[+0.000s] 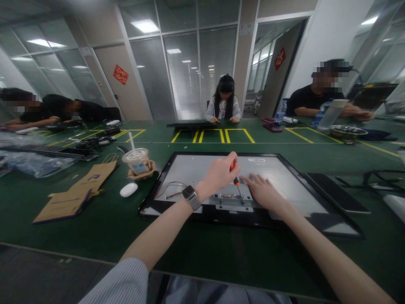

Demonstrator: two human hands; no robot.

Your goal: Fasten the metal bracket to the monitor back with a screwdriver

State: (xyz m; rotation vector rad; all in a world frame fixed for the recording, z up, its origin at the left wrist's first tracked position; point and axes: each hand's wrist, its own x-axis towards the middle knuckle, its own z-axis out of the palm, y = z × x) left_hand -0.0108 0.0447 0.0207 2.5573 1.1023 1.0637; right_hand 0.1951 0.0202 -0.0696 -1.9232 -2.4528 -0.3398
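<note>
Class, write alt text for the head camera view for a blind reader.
The left hand holds a screwdriver tip down on a metal bracket of a flat screen lying on a green table; the right hand rests flat beside it. A drink cup, mouse and paper bag lie to the left.

A square watch on a grey strap is worn behind the left hand; a pale, finely striped sleeve is seen at seven o'clock.
</note>
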